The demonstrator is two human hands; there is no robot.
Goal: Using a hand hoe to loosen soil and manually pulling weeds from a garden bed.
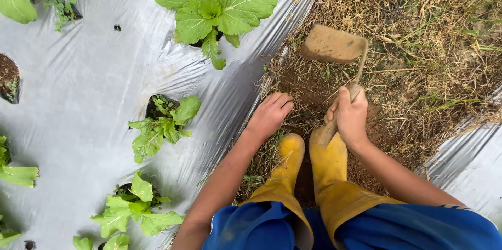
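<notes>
Head view, weeding the furrow by judgement: right hand (351, 118) closed around the wooden handle of a hand hoe (334, 46), blade resting on dry grass at upper centre-right of frame. Left hand (269, 115) loosely curled, empty, fingertips on bare soil (306, 90) just beside the silver mulch sheet (89, 103). Next pull probably needing care near that plastic edge and yellow boots (327, 161) below.

We count two bare hands (269, 115), two yellow rubber boots (328, 162), and one short hoe (334, 46). Across the grey plastic sheet (83, 88) we count about seven leafy plants (219, 4), some cut off by the frame's edge.
</notes>
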